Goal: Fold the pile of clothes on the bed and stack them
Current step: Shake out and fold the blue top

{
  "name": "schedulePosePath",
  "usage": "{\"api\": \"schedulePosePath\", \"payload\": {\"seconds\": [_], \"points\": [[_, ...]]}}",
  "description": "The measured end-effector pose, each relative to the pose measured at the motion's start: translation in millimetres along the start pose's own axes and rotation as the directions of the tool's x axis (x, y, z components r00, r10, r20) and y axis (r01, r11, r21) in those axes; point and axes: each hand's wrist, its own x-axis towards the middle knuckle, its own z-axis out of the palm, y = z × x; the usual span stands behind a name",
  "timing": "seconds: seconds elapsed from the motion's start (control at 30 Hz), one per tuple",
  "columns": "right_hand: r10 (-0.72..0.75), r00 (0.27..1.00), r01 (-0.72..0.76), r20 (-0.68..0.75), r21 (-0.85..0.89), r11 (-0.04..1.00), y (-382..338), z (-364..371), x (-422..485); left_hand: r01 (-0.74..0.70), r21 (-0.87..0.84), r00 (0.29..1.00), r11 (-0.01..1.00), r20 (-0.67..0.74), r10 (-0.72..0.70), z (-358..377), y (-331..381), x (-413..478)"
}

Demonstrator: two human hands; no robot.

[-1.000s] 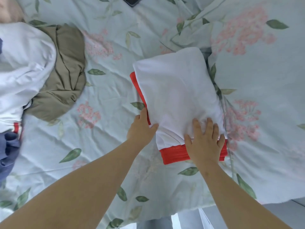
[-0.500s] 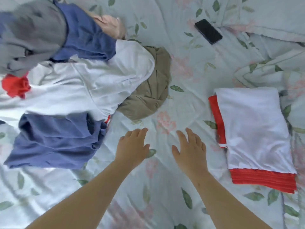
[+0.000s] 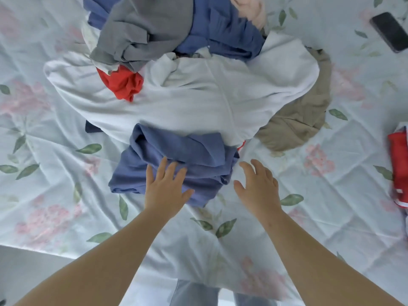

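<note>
The pile (image 3: 187, 62) is lying across the upper middle of the frame on the bed (image 3: 55, 184) — a white top (image 3: 209, 100) spreading over it, grey cloth (image 3: 143, 25) and a red piece (image 3: 123, 82) at its upper left, khaki cloth (image 3: 304, 111) showing at its right. A blue garment (image 3: 176, 155) is sticking out at its lower edge. The left hand (image 3: 165, 188) is lying open over that garment, fingers straight and spread, gripping nothing. The right hand (image 3: 258, 186) is hovering open just right of it, above the sheet, holding nothing. The folded stack (image 3: 399, 164) is sitting at the right edge, well apart from the pile. A phone (image 3: 390, 32) is lying at upper right.
</note>
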Motion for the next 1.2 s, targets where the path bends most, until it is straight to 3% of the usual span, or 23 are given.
{"api": "schedulePosePath", "payload": {"seconds": [0.17, 0.23, 0.33, 0.47, 0.6, 0.73, 0.83, 1.0, 1.2], "points": [[0.052, 0.998, -0.053, 0.031, 0.033, 0.998, -9, 6, -4, -0.027, 0.007, 0.984, 1.0, 0.174, 0.025, 33, -20, 6], [0.075, 0.996, -0.078, 0.039, 0.061, 0.995, -9, 10, -5, -0.061, -0.042, 0.993, 0.997, 0.095, 0.065, 32, -20, 9], [0.098, 0.994, -0.104, 0.056, 0.112, 0.988, -7, 14, -11, -0.143, -0.154, 0.975, 0.978, -0.189, 0.112, 28, -20, 16], [0.117, 0.99, -0.13, 0.081, 0.177, 0.976, -7, 12, -24, -0.074, -0.314, 0.995, 0.946, -0.092, 0.047, 1, -25, 21], [0.099, 0.993, -0.116, 0.067, 0.323, 0.939, -14, -10, -40, -0.057, -0.484, 0.995, 0.873, -0.097, 0.012, -50, -24, 5], [0.039, 0.999, -0.024, -0.019, 0.499, 0.866, -30, -51, -59, -0.063, -0.643, 0.991, 0.763, -0.133, -0.03, -129, -16, -19], [-0.034, 0.989, 0.115, -0.145, 0.595, 0.795, -45, -97, -74, -0.167, -0.704, 0.968, 0.69, -0.249, -0.02, -189, -3, -39], [-0.157, 0.92, 0.345, -0.359, 0.552, 0.759, -52, -184, -105, -0.362, -0.781, 0.898, 0.509, -0.439, -0.033, -272, 16, -76], [-0.114, 0.835, 0.472, -0.538, 0.595, 0.65, -56, -259, -147, -0.403, -0.744, 0.789, 0.533, -0.578, -0.209, -313, 16, -109]]}}
